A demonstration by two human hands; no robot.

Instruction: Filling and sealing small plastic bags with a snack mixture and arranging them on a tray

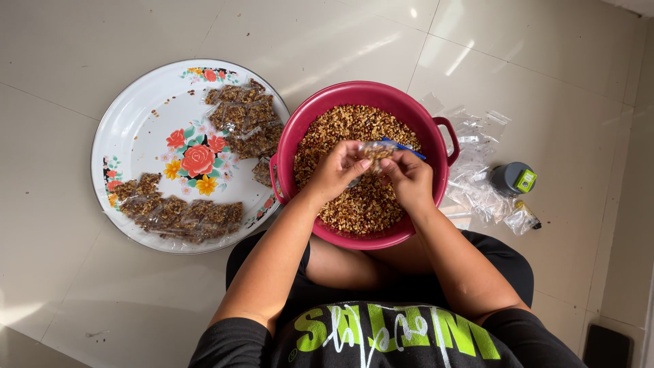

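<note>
A red plastic basin (pixel 305 116) full of brown nut pieces rests against my lap. Both hands are over it. My left hand (pixel 336 171) and my right hand (pixel 409 176) together hold a small clear bag (pixel 377 150) partly filled with the nut mix, pinched between the fingertips. A blue handle (pixel 405 146) sticks out behind my right hand above the nuts; what it belongs to is hidden.
To the left lies a round white tray (pixel 143 129) with painted flowers, carrying two groups of filled bags (pixel 178 212) (pixel 244 116). Right of the basin are loose empty clear bags (pixel 477 170) and a small grey jar (pixel 512 178) on the tiled floor.
</note>
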